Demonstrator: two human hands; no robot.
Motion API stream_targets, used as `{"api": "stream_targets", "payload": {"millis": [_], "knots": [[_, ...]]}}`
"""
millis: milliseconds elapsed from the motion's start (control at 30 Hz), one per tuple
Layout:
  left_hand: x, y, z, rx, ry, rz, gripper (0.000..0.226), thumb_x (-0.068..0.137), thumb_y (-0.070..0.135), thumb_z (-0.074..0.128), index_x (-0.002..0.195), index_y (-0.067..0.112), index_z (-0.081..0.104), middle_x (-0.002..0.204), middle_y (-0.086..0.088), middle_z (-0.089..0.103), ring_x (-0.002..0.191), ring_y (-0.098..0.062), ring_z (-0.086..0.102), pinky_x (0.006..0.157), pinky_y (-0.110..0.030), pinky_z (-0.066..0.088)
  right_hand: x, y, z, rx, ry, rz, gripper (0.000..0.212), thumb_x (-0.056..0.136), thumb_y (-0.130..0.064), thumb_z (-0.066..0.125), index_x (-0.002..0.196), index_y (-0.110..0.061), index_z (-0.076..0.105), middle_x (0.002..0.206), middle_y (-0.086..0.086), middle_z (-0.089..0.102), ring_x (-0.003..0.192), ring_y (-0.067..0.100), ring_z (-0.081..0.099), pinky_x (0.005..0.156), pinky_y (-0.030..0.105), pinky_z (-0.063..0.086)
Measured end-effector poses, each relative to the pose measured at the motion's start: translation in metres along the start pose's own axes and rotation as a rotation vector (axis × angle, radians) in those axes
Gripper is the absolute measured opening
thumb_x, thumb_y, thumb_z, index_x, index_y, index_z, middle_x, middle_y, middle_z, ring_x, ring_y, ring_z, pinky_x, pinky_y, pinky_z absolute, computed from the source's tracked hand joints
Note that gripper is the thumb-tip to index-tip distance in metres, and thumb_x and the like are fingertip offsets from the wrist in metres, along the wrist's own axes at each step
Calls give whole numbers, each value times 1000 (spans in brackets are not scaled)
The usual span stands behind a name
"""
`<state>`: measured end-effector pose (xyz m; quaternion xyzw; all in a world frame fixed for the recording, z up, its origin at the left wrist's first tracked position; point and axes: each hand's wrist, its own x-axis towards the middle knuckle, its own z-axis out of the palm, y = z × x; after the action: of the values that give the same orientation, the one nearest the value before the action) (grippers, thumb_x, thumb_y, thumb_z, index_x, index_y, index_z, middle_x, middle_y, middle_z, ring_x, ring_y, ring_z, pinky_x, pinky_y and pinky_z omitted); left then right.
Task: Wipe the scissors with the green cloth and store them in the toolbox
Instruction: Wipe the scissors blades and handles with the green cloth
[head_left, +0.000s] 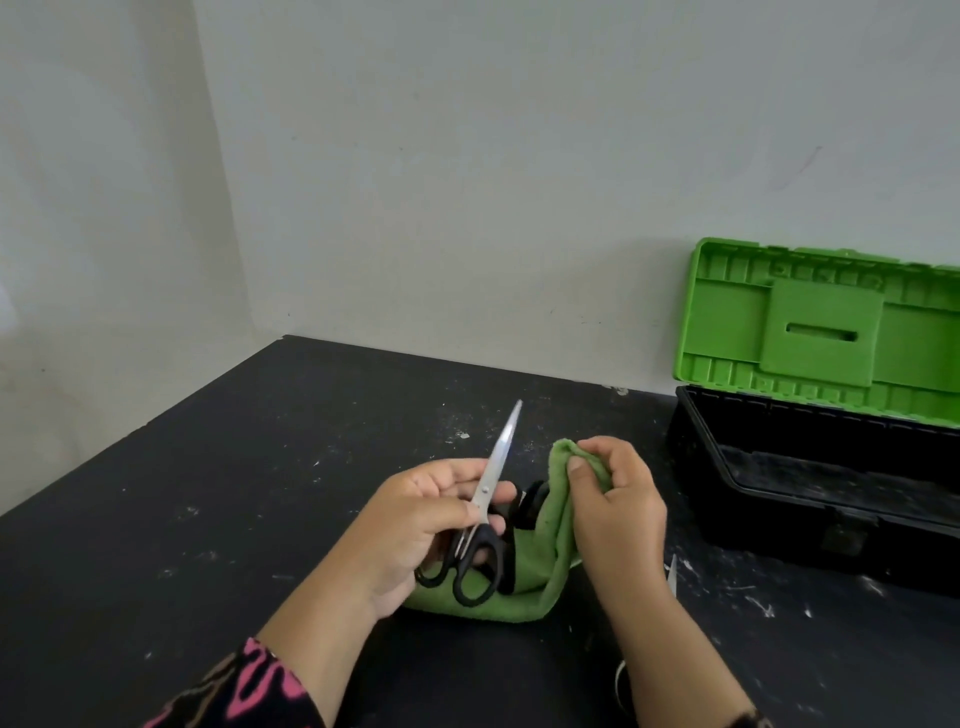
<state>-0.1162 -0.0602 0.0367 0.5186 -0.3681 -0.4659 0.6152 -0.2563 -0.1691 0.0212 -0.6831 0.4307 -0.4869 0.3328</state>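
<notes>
Above the table (260, 493), left of the open toolbox (779, 519), the right hand (618, 504) pinches the cloth (550, 545) and the left hand (415, 519) grips the closed scissors (493, 478) at the pivot, tip away: fold cloth over blades, wipe pivot to tip.

**Where everything sits**

The table (208, 493) runs back to the wall (467, 182). Over its middle, the left hand (415, 525) holds the scissors (488, 499), handles toward the person, blades pointing up and away. Just to their right, the right hand (618, 499) pinches the top of the cloth (545, 561), whose lower end lies on the table under the handles. The toolbox (779, 493) sits well apart at the right (its lid (821, 332) stands up behind it, by the wall).
</notes>
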Motion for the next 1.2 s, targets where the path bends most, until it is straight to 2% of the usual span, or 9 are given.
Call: {"api": "stream_targets", "payload": {"millis": [167,267,400,533,733,833,933,1067,1200], "knots": [[9,-3,-1,-280,173,-23,29,95,-1,40,106,6,66,98,-14,74,72,-23,70,52,-30,56,-11,-5,16,-191,-237,-149,13,89,-33,59,85,-27,70,96,-13,54,89,0,51,72,11,38],[10,-5,1,-323,228,-9,28,97,3,40,104,4,67,94,-15,74,71,-22,70,55,-29,57,-22,-8,25,-155,-116,-350,17,85,-34,59,91,-25,72,97,-12,55,95,4,52,80,20,45],[11,-7,5,-319,250,12,26,94,1,43,104,6,67,93,-12,74,64,-15,67,51,-22,53,-33,-14,31,-104,-174,-486,19,81,-30,55,93,-24,68,91,-15,57,86,2,56,70,12,45],[16,-12,6,-325,308,41,30,94,-3,40,108,9,64,95,-8,73,75,-18,62,61,-23,54,-34,-9,36,-245,-329,-366,12,80,-28,63,90,-21,60,90,-14,51,80,4,52,66,9,37],[22,-22,9,-299,320,72,32,95,-5,39,114,9,60,92,-5,73,78,-19,60,75,-31,51,-29,-12,33,-217,-400,-125,18,78,-29,68,86,-26,52,85,-14,53,71,0,49,68,19,43],[23,-25,9,-346,302,73,31,94,-4,40,115,9,60,88,-2,73,73,-15,61,75,-31,51,-29,-14,31,-156,-439,-25,21,76,-27,70,83,-26,50,72,-13,55,62,2,48,62,21,42],[24,-26,8,-346,290,74,32,95,-3,40,115,11,60,92,-1,74,75,-16,61,75,-34,51,-30,-15,31,-100,-466,17,23,75,-24,70,84,-28,49,73,-10,59,63,3,51,67,29,49],[19,-24,12,-290,262,52,29,97,2,39,109,13,63,95,-7,74,80,-18,68,69,-29,55,-28,-18,27,83,-447,102,25,78,-5,67,85,-25,53,78,-8,60,64,1,53,61,15,47],[16,-25,18,-227,222,29,28,99,9,40,107,10,67,99,-19,71,87,-29,67,74,-36,53,-25,-21,19,219,-429,164,24,81,0,63,91,-21,56,84,2,63,66,8,58,61,18,51]]}}
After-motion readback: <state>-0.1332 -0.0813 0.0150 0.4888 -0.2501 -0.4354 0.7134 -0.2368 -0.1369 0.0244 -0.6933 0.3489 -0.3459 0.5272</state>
